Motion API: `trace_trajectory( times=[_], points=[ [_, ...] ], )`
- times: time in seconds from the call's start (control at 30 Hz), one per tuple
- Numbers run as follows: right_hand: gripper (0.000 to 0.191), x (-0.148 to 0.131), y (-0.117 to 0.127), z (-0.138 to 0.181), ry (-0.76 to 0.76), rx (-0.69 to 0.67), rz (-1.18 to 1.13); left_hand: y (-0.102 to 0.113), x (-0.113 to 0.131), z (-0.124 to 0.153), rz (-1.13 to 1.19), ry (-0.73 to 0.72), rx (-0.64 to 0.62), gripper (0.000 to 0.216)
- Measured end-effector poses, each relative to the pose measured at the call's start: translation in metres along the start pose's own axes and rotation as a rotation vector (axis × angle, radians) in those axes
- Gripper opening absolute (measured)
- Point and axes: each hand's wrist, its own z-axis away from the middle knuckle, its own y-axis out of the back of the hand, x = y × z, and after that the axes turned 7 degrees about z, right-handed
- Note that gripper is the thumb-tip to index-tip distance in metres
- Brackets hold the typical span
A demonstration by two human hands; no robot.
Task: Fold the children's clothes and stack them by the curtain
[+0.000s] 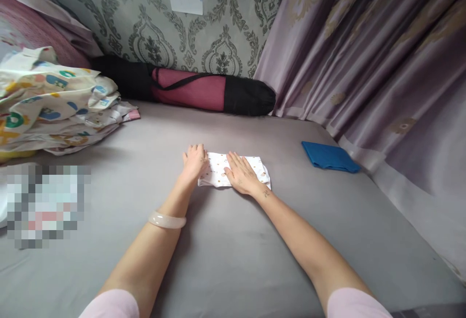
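Observation:
A small folded white garment or cloth (217,176) with brown and orange dots lies on the grey bed sheet. My right hand (241,175) rests flat on top of it, palm down and fingers stretched out. At the cloth's left edge is my left hand (195,162), its fingers curled in against that edge; the thumb and fingertips are mostly hidden. A pale bangle (167,220) circles my left forearm. To the right lies a folded blue cloth (329,157), apart from both hands.
Heaped clothes (58,99) with a colourful print lie at the left. A black and maroon long bag (192,90) stretches along the patterned wall. Purple curtains (349,51) hang down the right side. A blurred-out item (51,206) sits at the left on the grey sheet (233,259).

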Motion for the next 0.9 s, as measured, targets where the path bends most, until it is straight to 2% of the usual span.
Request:
trace_trajectory(
  times=[0.1, 0.23, 0.4, 0.57, 0.73, 0.9],
  points=[
    [0.063, 0.003, 0.000, -0.001, 0.009, -0.030, -0.012, 0.006, -0.004, -0.005, 0.074, 0.043, 0.024, 0.043],
    [0.063, -0.002, 0.013, -0.004, -0.014, -0.108, -0.071, 0.014, -0.008, -0.010, 0.227, 0.101, 0.067, 0.044],
    [0.060, -0.029, 0.024, -0.014, 0.039, -0.055, -0.058, 0.019, -0.009, -0.010, 0.363, 0.151, 0.156, 0.045],
    [0.060, -0.049, 0.011, -0.026, 0.003, 0.036, -0.022, 0.021, -0.007, -0.009, 0.368, 0.166, 0.167, 0.045],
    [0.060, -0.050, -0.006, -0.029, -0.030, 0.051, 0.013, 0.023, -0.006, -0.009, 0.370, 0.182, 0.154, 0.043],
    [0.060, -0.048, 0.002, -0.029, -0.024, 0.001, -0.010, 0.024, -0.005, -0.009, 0.378, 0.190, 0.152, 0.042]
  ],
)
